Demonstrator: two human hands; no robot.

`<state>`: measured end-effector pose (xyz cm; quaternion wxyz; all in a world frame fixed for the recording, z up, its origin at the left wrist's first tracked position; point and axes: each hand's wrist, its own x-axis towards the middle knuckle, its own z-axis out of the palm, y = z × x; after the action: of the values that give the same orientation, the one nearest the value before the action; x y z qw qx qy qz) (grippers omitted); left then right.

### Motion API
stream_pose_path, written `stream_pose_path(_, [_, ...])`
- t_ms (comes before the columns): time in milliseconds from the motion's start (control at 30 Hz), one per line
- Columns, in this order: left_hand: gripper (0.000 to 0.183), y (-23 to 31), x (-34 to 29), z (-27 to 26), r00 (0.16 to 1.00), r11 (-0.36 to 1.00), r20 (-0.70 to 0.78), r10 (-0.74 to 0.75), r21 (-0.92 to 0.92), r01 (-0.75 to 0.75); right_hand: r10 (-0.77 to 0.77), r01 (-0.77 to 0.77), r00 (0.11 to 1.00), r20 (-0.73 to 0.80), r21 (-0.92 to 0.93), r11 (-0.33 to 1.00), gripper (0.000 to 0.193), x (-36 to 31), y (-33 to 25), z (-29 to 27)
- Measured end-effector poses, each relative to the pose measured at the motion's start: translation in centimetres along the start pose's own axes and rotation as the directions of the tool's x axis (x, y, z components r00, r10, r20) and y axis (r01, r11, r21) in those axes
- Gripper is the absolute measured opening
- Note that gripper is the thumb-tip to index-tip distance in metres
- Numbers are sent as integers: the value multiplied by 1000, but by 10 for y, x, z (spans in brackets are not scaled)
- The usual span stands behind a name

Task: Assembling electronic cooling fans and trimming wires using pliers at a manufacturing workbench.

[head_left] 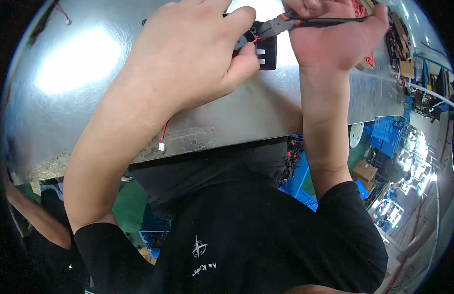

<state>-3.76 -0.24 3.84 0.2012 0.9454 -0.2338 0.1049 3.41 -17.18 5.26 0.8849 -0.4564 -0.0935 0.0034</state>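
My left hand is closed on a small black plastic case at the top of the view, its thumb and fingertips pressing near the middle. Two silvery metal strips show on the case's right part, and much of the rest is hidden by the hand. My right hand grips a pair of cutting pliers with black and orange handles. The pliers' jaws point left and meet a thin red wire beside my left fingertips. Whether the jaws are closed on the wire, I cannot tell.
The shiny metal table has a red wire with a white connector near its front edge. Another connector wire lies far left. Red parts are at the right, beyond them blue crates. A co-worker's arm shows lower left.
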Motion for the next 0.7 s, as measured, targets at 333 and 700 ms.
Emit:
stream_pose_path(333, [41, 15, 6, -17, 1000, 1000, -3, -22, -17, 22, 104, -156, 983, 151, 386, 909, 85, 4, -11, -12])
stream_pose_path(700, [34, 0, 5, 16, 997, 1000, -79, 1, 18, 0, -30, 58, 977, 212, -126, 990, 100, -4, 6, 15])
